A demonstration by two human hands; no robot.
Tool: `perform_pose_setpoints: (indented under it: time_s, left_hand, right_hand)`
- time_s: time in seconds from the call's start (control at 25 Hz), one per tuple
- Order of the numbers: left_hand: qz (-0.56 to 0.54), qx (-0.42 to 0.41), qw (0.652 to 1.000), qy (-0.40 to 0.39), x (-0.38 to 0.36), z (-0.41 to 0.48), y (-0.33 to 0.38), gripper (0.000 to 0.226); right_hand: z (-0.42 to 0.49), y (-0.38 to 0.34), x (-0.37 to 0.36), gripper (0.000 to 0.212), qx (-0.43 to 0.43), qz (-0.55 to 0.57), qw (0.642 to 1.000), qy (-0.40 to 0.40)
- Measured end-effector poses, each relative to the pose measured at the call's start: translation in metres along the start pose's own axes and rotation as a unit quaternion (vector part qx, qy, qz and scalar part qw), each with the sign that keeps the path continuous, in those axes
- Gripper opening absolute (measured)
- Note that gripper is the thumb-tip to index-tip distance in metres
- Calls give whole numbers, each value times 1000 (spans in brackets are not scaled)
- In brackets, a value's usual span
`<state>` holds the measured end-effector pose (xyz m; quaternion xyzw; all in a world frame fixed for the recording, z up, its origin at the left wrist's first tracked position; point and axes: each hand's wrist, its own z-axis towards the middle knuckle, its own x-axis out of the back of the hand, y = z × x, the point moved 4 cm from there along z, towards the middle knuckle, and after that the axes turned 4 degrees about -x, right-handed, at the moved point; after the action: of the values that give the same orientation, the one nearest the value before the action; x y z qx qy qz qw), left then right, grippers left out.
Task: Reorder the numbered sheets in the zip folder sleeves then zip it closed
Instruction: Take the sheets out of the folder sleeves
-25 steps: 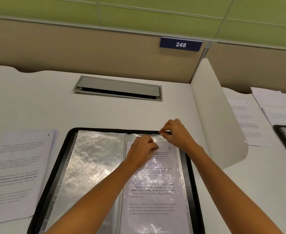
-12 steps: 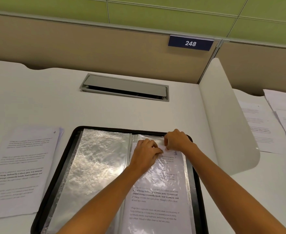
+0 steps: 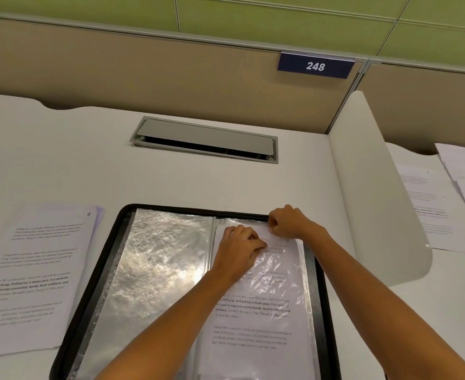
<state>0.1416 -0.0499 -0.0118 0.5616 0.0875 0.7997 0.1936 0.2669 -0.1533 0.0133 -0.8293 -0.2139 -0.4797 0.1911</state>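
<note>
The zip folder (image 3: 95, 283) lies open on the surface (image 3: 88, 160), sleeves facing up. The right hand (image 3: 289, 222) pinches the right sleeve (image 3: 306, 283) at its top edge, seemingly to hold its mouth open, while the left hand (image 3: 239, 248), fingers curled, grips the printed sheet (image 3: 253, 325) inside.

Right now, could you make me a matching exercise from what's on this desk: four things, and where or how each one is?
Things: 1 loose paper stack; 2 left sleeve; 3 printed sheet; 4 sign 248.
States: A on the partition; B in the right sleeve; C shiny, no sheet showing; D on the desk, left of the folder.
Pairs: 1-D, 2-C, 3-B, 4-A.
</note>
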Motion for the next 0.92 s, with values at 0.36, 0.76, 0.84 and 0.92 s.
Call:
perform_pose_setpoints:
  time_s: [0.36, 0.76, 0.84, 0.92]
  left_hand:
    - [-30, 10, 999, 7, -6, 11, -6, 20]
    - [79, 304, 947, -74, 18, 36, -77, 51]
    - [94, 343, 928, -113, 21, 39, -91, 53]
    - [75, 355, 925, -116, 23, 43, -100, 52]
  right_hand:
    - [22, 18, 37, 21, -84, 168, 971, 151]
    - [-1, 59, -1, 22, -208, 375, 902, 45]
    - [-2, 66, -5, 14, -209, 442, 870, 69]
    - [-5, 67, 2, 6, -187, 528, 823, 96]
